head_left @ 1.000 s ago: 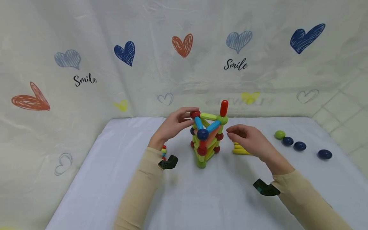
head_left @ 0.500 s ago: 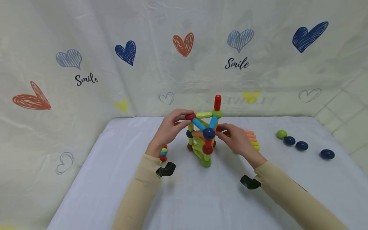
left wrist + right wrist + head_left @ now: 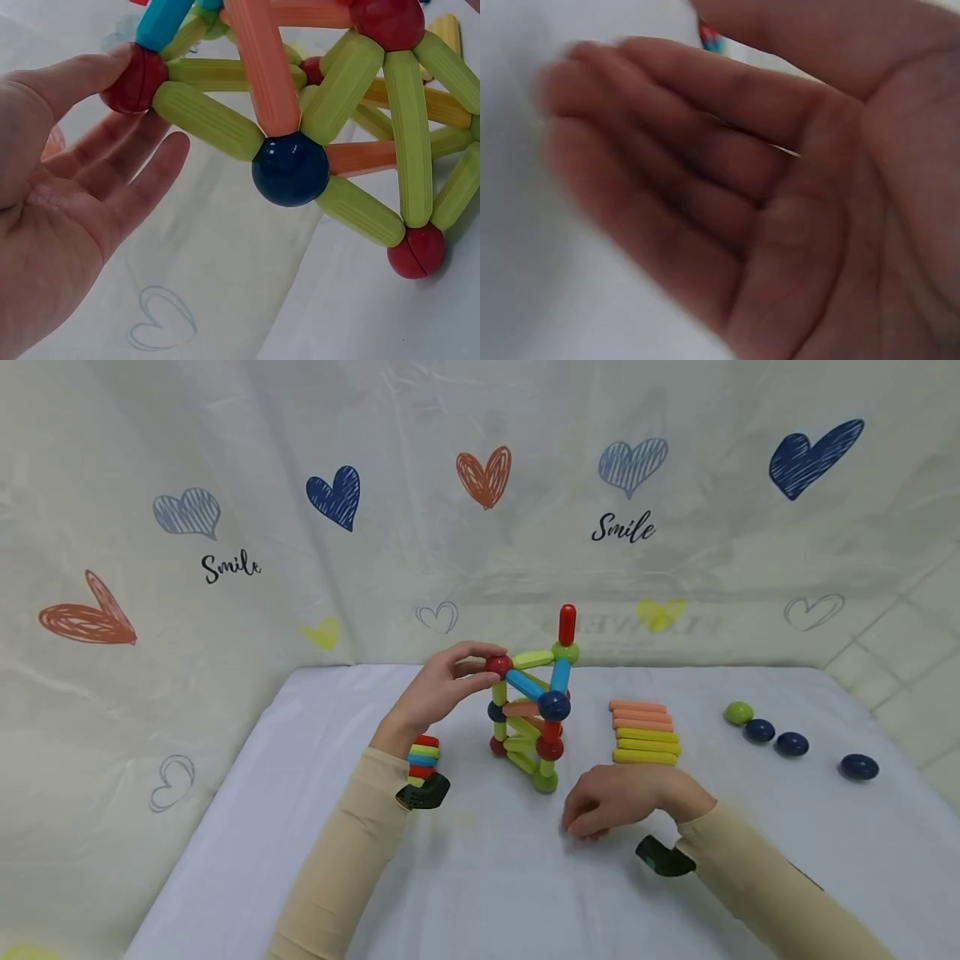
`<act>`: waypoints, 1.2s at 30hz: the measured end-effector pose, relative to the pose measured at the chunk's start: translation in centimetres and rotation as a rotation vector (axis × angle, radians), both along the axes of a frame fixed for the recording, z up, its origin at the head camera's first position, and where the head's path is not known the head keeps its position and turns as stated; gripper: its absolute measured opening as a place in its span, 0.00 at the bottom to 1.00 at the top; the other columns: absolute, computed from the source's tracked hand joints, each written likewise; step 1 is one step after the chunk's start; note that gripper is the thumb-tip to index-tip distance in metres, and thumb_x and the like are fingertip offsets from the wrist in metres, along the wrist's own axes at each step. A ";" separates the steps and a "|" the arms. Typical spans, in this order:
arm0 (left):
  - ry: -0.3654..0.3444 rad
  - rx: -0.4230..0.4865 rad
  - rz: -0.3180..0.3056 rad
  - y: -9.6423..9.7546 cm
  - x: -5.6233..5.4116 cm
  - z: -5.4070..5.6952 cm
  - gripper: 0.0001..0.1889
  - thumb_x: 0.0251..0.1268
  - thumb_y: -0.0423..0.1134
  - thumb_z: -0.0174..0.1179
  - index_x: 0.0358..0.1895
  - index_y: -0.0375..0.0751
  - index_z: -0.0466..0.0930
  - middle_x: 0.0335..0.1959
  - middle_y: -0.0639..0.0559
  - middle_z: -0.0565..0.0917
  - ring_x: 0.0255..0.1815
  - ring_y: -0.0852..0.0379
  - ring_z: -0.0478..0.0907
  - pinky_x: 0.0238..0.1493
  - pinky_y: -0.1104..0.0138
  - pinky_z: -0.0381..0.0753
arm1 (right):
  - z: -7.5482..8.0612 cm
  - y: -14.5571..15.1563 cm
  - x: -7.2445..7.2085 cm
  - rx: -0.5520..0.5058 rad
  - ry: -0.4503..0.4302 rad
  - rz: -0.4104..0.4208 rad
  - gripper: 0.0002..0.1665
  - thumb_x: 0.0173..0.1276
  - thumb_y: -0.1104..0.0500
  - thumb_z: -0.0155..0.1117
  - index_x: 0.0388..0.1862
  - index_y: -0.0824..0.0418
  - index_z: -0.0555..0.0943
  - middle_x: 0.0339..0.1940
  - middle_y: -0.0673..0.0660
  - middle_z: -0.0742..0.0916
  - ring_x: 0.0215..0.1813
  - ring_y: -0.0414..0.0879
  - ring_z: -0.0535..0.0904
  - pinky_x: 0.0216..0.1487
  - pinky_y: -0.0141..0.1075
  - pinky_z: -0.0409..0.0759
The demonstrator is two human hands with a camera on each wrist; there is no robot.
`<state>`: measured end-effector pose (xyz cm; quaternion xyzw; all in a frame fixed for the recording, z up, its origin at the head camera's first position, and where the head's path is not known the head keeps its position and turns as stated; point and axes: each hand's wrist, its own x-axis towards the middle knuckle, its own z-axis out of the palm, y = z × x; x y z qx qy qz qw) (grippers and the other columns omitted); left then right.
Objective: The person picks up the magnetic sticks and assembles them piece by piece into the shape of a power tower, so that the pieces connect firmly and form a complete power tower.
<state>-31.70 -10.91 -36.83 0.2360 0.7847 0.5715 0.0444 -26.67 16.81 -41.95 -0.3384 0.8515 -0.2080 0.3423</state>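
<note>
A tower of magnetic sticks and balls (image 3: 554, 706) stands mid-table, built of green, peach, blue and red sticks. My left hand (image 3: 438, 689) pinches the red ball (image 3: 498, 667) at its top left corner. In the left wrist view the thumb presses that red ball (image 3: 135, 82) from above, with fingers below. A red stick (image 3: 567, 625) points up from the green ball (image 3: 566, 652) at the back corner. My right hand (image 3: 618, 797) is low over the table, front right of the tower. Its palm (image 3: 802, 225) shows nothing held, fingers loosely bent.
Peach sticks (image 3: 637, 714) and yellow sticks (image 3: 647, 746) lie in a row to the tower's right. Farther right are a green ball (image 3: 738, 712) and several dark blue balls (image 3: 791, 744). Coloured sticks (image 3: 424, 752) lie partly behind the left wrist.
My right hand came in to the tower's right side, then drew back down toward the table's front. The tower turned a little. My left hand stays at the red ball.
</note>
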 end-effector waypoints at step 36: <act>-0.089 -0.001 0.031 -0.2 -0.3 0.9 0.17 0.68 0.39 0.62 0.59 0.47 0.79 0.53 0.52 0.82 0.52 0.54 0.81 0.59 0.58 0.76 | -6.6 -18.4 0.5 -0.392 0.428 -0.220 0.12 0.67 0.50 0.67 0.44 0.55 0.82 0.33 0.45 0.81 0.38 0.39 0.75 0.43 0.32 0.77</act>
